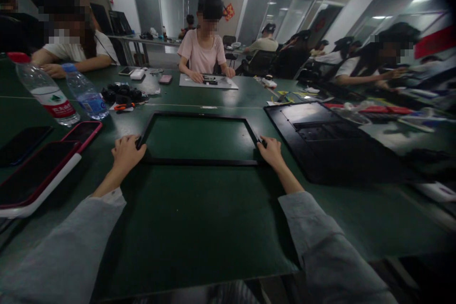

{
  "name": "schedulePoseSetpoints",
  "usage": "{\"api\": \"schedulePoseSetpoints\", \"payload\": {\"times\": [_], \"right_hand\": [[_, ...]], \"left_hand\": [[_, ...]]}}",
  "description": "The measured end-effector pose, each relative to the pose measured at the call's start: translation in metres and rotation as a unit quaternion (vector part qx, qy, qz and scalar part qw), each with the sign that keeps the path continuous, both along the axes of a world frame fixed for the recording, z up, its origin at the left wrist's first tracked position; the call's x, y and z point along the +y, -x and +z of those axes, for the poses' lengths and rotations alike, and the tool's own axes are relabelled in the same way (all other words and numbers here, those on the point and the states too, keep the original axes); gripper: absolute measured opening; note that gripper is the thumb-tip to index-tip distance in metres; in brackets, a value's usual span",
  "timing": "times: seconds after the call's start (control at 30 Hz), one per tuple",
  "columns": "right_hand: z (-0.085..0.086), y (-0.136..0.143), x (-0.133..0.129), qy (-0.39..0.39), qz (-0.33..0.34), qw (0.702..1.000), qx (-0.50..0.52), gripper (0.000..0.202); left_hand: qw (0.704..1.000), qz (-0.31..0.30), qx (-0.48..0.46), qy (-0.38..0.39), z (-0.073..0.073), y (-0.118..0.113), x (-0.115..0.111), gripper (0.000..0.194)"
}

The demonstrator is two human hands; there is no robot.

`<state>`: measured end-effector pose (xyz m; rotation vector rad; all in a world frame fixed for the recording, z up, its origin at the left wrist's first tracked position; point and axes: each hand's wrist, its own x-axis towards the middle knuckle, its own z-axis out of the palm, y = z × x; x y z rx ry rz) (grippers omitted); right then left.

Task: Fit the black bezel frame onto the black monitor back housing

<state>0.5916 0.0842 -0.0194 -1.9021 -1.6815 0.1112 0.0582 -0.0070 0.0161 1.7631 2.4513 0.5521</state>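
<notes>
A thin black rectangular frame (203,162), like a screen bezel, is in front of me at the green table (199,228). The tabletop shows through its opening. My left hand (128,152) is closed around the frame's left side. On the opposite side, my right hand (271,151) grips the right edge, fingers curled over it. Whether the frame rests on the table or hovers just above it, I cannot tell. To the right of my right hand lies a large black panel (331,152) with a recessed part in its middle.
Two plastic bottles, one red-capped (48,92) and one blue-capped (87,95), stand at left near phones (39,171). Orange-handled pliers (124,106) lie by black cables (123,92). Across the table, a person in pink (204,50) works over a white board (185,81). Others sit on both sides.
</notes>
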Motion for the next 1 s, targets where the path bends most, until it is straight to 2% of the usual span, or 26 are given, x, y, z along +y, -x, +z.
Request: {"api": "schedulePoseSetpoints", "payload": {"times": [0.07, 0.2, 0.27, 0.33, 0.47, 0.57, 0.77, 0.9, 1.0], "right_hand": [[-0.002, -0.002, -0.001, -0.014, 0.016, 1.0, -0.005, 0.052], [-0.004, -0.003, -0.005, -0.008, 0.039, 0.998, -0.05, 0.056], [-0.004, -0.003, -0.004, -0.007, 0.05, 0.997, -0.057, 0.058], [-0.003, -0.003, -0.002, -0.017, 0.073, 0.997, -0.035, 0.06], [-0.004, -0.004, 0.004, -0.045, 0.115, 0.991, 0.059, 0.057], [-0.009, -0.008, 0.005, -0.053, 0.121, 0.986, 0.105, 0.055], [-0.017, -0.01, 0.005, -0.061, 0.113, 0.987, 0.096, 0.058], [-0.004, -0.004, 0.0, -0.089, 0.095, 0.99, 0.049, 0.058], [0.017, -0.027, -0.009, -0.143, 0.032, 0.989, -0.012, 0.064]], "left_hand": [[0.998, -0.057, -0.021, 0.003, 0.003, 0.002, 0.002, 0.062], [0.968, -0.235, -0.055, 0.07, 0.011, -0.001, 0.0, 0.071], [0.956, -0.271, -0.046, 0.1, 0.015, -0.007, -0.005, 0.081], [0.957, -0.273, -0.04, 0.087, 0.016, -0.012, -0.008, 0.081], [0.959, -0.275, -0.048, 0.044, 0.011, -0.015, -0.005, 0.059], [0.962, -0.27, -0.047, 0.014, 0.005, -0.012, -0.001, 0.058], [0.97, -0.239, -0.044, -0.004, 0.006, -0.014, 0.0, 0.06], [0.976, -0.208, -0.064, -0.003, 0.014, -0.018, -0.004, 0.06], [0.981, -0.177, -0.083, 0.009, 0.019, -0.018, -0.007, 0.06]]}}
